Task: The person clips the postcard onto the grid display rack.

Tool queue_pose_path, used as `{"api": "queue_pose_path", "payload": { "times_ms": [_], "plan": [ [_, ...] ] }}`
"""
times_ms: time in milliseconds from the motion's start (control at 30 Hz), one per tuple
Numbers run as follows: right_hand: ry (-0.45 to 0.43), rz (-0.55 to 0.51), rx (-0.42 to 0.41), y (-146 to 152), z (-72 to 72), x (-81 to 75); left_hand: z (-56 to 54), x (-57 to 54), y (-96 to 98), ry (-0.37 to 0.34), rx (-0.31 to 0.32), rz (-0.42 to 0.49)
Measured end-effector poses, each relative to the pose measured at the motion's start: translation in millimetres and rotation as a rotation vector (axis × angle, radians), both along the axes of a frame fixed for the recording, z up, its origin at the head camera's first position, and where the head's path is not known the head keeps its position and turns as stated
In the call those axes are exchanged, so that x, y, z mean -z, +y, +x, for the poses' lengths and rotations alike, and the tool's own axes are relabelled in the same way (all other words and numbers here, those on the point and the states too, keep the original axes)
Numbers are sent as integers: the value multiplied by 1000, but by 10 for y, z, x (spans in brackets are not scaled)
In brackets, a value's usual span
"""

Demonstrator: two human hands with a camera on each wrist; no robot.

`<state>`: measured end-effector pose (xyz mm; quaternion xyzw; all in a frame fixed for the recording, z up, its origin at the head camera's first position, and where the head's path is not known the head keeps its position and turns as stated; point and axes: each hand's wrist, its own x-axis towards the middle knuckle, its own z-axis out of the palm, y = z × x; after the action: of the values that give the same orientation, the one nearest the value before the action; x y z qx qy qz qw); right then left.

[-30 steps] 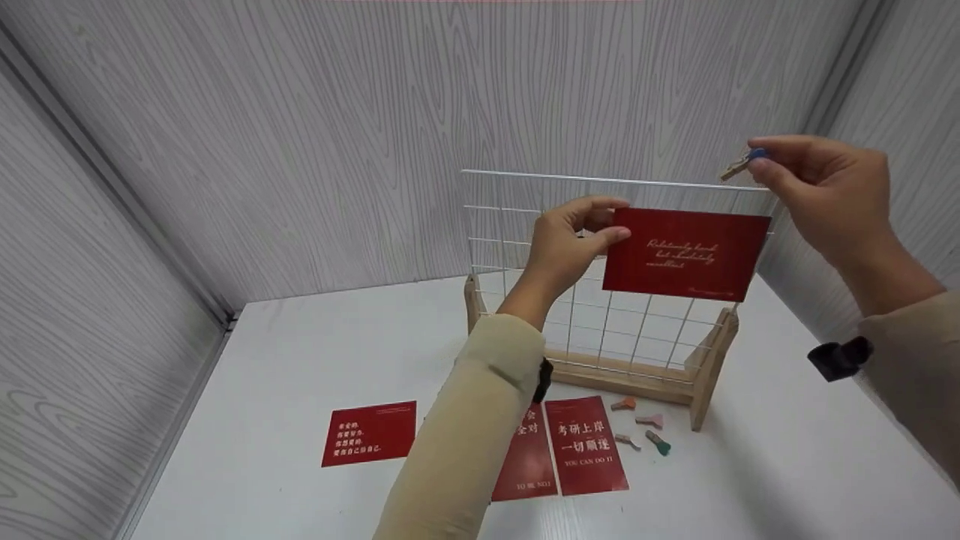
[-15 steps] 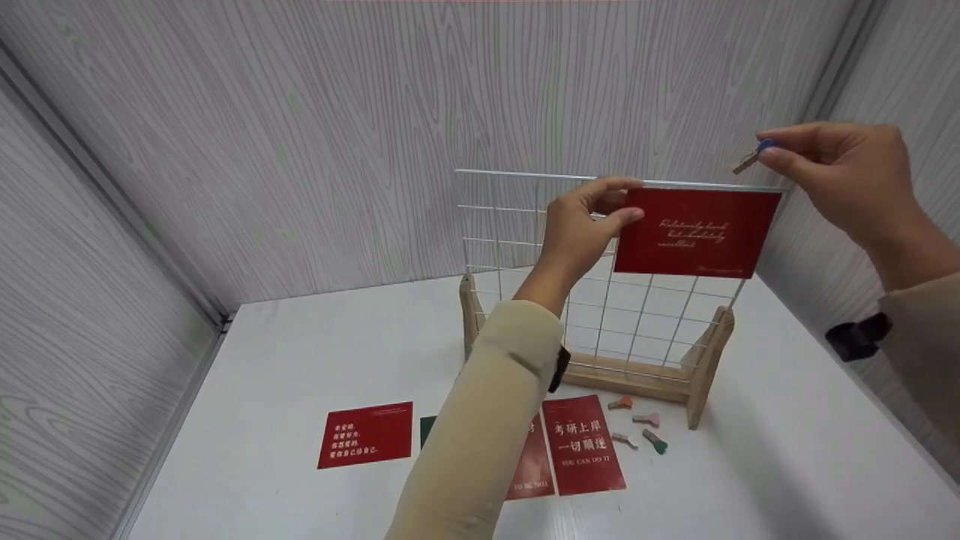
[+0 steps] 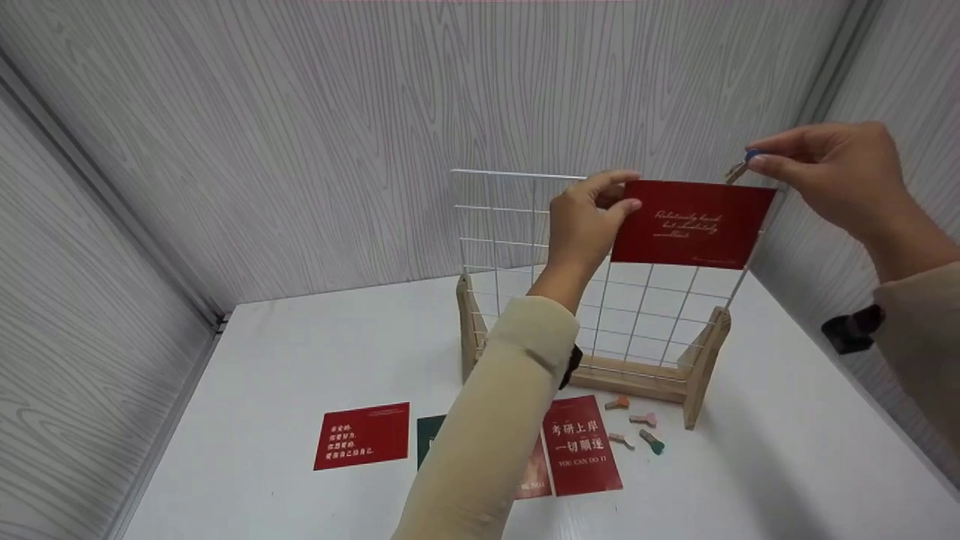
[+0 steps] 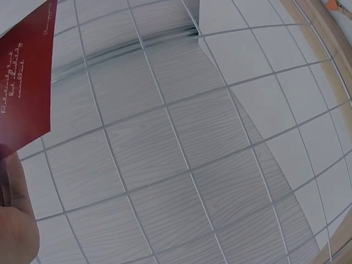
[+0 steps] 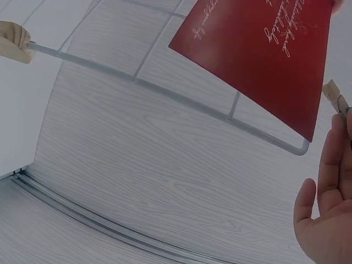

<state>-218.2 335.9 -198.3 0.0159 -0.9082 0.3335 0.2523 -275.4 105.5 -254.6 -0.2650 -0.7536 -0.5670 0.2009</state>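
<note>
My left hand (image 3: 589,217) pinches the left edge of a red card (image 3: 694,223) with white cursive writing. The card lies in front of the upper right part of a white wire grid (image 3: 517,225), its top edge about level with the grid's top bar. Above the card's upper right corner, my right hand (image 3: 840,169) pinches a small wooden clothespin (image 3: 737,172) with a blue end, its tip pointing down and left. The right wrist view shows the clothespin (image 5: 333,94) close beside the card (image 5: 264,60). Part of the left hand (image 4: 16,220) appears in the left wrist view.
A wooden stand (image 3: 630,384) carries the grid. On the white table (image 3: 315,352) lie a red card (image 3: 362,436), a green card (image 3: 429,435) partly behind the left sleeve, and another red card (image 3: 583,446). Several clothespins, one green-ended (image 3: 652,442), lie near the stand's right foot.
The left hand has raised the red card to the height of the grid's top bar. The right hand first moved up and right, then came back left, bringing the clothespin close to the card's top edge.
</note>
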Motion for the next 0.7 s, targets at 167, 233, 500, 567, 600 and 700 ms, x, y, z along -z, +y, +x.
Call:
{"api": "queue_pose_path", "payload": {
  "times_ms": [167,233,500,567,600,700],
  "plan": [
    [-34,41,-12,-40,8,-18,21,-7,28,10,-69,-16],
    [-39,55,-11,-54,8,-20,26,-11,36,22,-87,-15],
    [-70,97,-7,-90,-11,-42,22,-14,66,15,-154,-47],
    [-78,103,-12,-93,-12,-53,21,-18,70,20,-170,-62],
    [-81,107,-14,-94,-12,-57,19,-19,72,27,-181,-72],
    [-97,130,-11,-105,-9,-64,21,-20,77,53,-205,-91]
  ]
}}
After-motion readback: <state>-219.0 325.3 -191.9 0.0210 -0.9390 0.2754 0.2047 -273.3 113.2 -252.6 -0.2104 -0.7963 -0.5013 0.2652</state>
